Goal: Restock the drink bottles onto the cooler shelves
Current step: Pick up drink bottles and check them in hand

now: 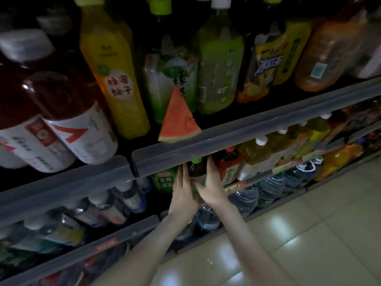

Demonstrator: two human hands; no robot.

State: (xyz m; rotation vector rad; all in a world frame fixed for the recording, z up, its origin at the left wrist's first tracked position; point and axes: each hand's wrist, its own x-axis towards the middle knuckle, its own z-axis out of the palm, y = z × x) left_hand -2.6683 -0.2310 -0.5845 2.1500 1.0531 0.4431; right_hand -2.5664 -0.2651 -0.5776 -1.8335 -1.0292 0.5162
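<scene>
A dark bottle with a green cap (197,169) stands upright on the second shelf, just under the grey rail of the upper shelf (226,137). My left hand (182,193) lies against its left side with fingers straight. On its right side my right hand (210,182) touches it, fingers extended upward. A green-labelled bottle (165,181) stands to the left of it and a red-labelled one (229,168) to the right.
The upper shelf carries large red, yellow, green and orange bottles, with a watermelon-slice tag (178,118) on its rail. Lower shelves hold small bottles (115,205) and big water bottles (268,188). Pale tiled floor (309,234) spreads to the right.
</scene>
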